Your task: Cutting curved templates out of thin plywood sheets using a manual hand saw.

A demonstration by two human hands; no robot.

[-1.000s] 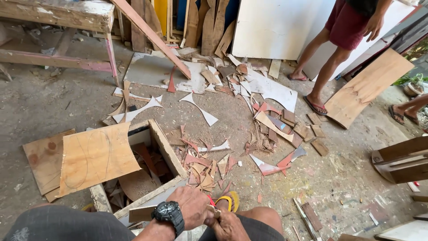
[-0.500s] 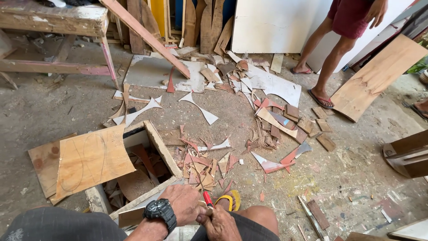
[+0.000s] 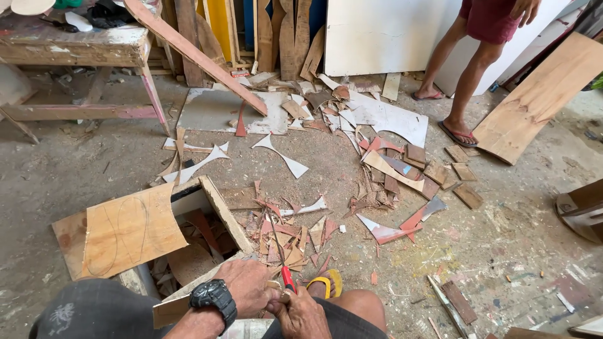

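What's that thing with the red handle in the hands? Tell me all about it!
It looks like a small tool with a red handle and a thin, dark metal shaft that points up and away from the person. The right hand grips its lower end, with the left hand pressed close beside it. Its tip hangs over the wood scraps on the floor.

Dusty concrete floor bearing scattered plywood offcuts at centre, a wooden box near left, and a plywood board far right.
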